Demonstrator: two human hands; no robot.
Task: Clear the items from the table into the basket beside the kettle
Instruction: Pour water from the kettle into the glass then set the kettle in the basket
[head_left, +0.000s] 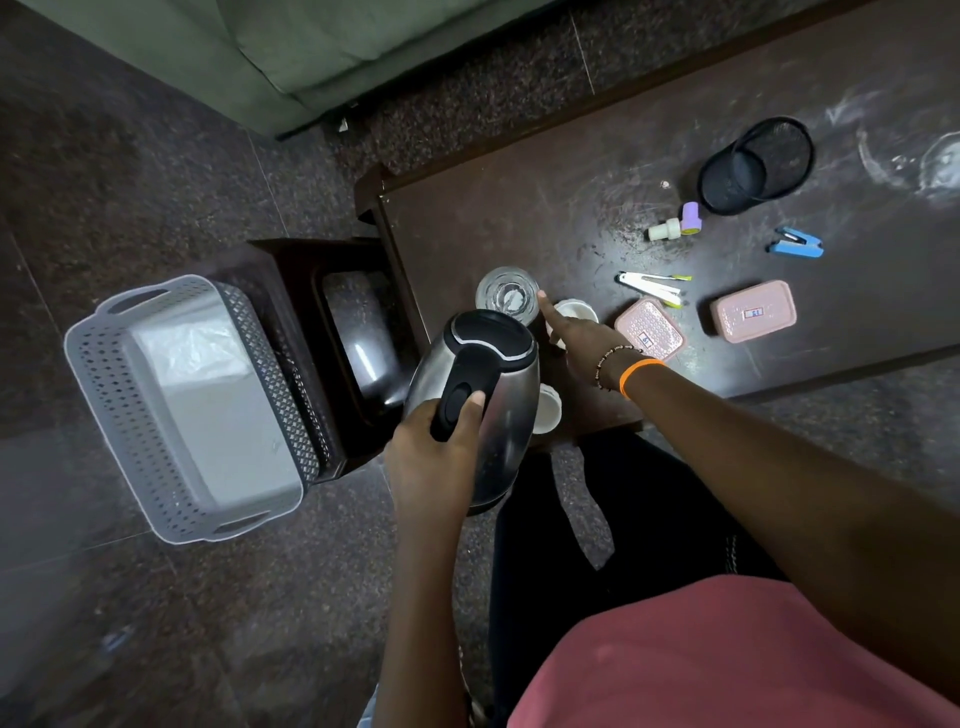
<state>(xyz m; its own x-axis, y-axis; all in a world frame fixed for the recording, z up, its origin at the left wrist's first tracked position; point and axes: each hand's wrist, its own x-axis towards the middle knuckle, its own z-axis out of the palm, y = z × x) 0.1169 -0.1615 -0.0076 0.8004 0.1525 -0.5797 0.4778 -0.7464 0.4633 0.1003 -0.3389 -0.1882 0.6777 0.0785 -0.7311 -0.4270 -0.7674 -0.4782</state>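
My left hand (436, 447) grips the black handle of a steel kettle (483, 374), held tilted off the near left corner of the dark table (519, 218). My right hand (576, 338) lies over a white cup (576, 310). Its index finger points at a clear glass (506, 296), and its other fingers are hidden, so the grip is unclear. A second white cup (548, 415) is half hidden behind the kettle. The grey perforated basket (187, 405) stands on the floor at the left with a plastic sheet inside.
On the table are two pink lidded boxes (649, 328) (753, 310), a white clip tool (652, 286), a blue stapler (797, 243), a purple stamp (691, 217), a white stamp (665, 228) and a tipped black mesh holder (756, 166). A low stool carrying a steel tray (358, 343) stands between table and basket.
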